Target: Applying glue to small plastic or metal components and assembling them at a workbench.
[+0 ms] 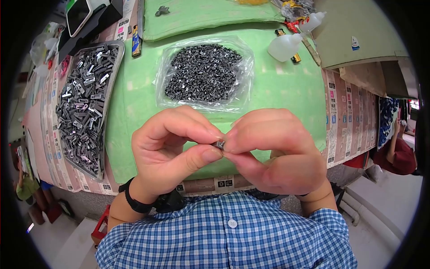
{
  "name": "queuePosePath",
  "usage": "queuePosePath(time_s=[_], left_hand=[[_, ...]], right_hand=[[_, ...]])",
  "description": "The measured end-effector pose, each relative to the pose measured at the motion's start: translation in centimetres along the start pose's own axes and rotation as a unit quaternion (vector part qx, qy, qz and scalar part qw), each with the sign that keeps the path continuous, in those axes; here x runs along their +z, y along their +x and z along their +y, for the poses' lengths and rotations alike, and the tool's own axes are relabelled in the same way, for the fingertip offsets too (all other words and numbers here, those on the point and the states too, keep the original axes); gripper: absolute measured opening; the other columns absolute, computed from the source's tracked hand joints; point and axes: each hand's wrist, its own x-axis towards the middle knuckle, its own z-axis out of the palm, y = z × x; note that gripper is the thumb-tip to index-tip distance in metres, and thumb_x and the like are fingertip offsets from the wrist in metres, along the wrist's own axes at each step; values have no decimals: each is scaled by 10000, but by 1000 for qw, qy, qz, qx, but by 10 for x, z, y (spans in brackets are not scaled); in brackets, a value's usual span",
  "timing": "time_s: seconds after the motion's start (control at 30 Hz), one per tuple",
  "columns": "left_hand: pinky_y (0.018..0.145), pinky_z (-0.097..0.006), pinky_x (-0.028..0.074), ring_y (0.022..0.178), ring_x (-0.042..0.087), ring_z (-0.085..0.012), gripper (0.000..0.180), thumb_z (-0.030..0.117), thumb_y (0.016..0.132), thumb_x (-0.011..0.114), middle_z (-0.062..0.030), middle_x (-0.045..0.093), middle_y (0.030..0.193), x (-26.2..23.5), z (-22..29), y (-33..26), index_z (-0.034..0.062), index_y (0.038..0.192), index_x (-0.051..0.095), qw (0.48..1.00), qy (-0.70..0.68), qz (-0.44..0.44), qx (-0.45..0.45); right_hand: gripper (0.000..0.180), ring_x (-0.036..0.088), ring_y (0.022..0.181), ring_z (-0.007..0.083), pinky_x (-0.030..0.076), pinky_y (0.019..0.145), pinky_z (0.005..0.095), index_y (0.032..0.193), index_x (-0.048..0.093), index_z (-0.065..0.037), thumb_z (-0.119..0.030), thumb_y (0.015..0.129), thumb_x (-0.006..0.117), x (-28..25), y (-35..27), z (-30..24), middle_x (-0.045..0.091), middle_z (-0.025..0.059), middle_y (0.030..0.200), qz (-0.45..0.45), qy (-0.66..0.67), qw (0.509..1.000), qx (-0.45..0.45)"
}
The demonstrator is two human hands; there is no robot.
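Observation:
Close in front of my chest, both hands meet fingertip to fingertip over a small dark metal part (219,144). My left hand (174,148) pinches it between thumb and forefinger. The thumb and forefinger of my right hand (277,150) are closed at its right end. Most of the part is hidden by the fingers, so its exact kind does not show. Beyond my hands lies a clear plastic bag (246,67), opened out around a heap of tiny dark metal pieces (201,71). On the left, a metal tray (117,58) holds many dark, slotted oblong pieces (83,107).
Green padding (286,98) covers the table. A white squeeze bottle (284,47) stands at the back right, a blue-and-yellow packet (136,41) lies at the back left. A phone (79,17) leans on a black stand. A person in dark red (401,157) sits far right.

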Motion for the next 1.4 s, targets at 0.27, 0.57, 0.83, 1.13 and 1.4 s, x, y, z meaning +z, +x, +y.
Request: queuePosePath(time_s=[0.27, 0.57, 0.83, 1.13, 1.4], left_hand=[[658, -243, 449, 734, 573, -149, 192, -101, 702, 669, -121, 608, 816, 0, -1, -2, -8, 850, 592, 1000, 6, 14, 9], [646, -236, 440, 720, 562, -137, 176, -97, 699, 674, -110, 600, 793, 0, 0, -4, -4, 829, 601, 1000, 9, 29, -7], [629, -237, 437, 704, 556, -132, 165, -86, 700, 684, -107, 601, 787, 1, 0, -5, -5, 819, 603, 999, 19, 38, -25], [623, -244, 461, 707, 571, -137, 156, -76, 722, 673, -115, 606, 797, 2, -1, -4, -16, 840, 589, 999, 8, 38, -15], [620, -274, 520, 707, 610, -173, 147, 58, 827, 608, -136, 610, 817, 1, -4, 2, -26, 927, 540, 989, -120, 13, -83]], right_hand=[[217, 585, 750, 259, 501, 639, 333, 669, 468, -19, 35, 620, 673, 5, -1, -2, 583, 128, 909, 19, 20, 999, 36], [216, 587, 737, 247, 502, 617, 320, 795, 490, -27, 57, 678, 651, 12, -5, -1, 581, 128, 897, 35, 29, 998, 51], [181, 581, 729, 241, 508, 622, 319, 708, 471, 9, 76, 649, 628, 18, -9, -1, 568, 142, 877, 84, 28, 995, 43], [183, 570, 710, 243, 496, 595, 310, 676, 456, -3, 62, 677, 627, 13, -6, 2, 562, 152, 873, 47, 19, 998, 22], [323, 593, 829, 241, 504, 690, 322, 815, 365, -86, 91, 748, 628, -4, 5, -4, 563, 191, 922, 32, 92, 986, 133]])
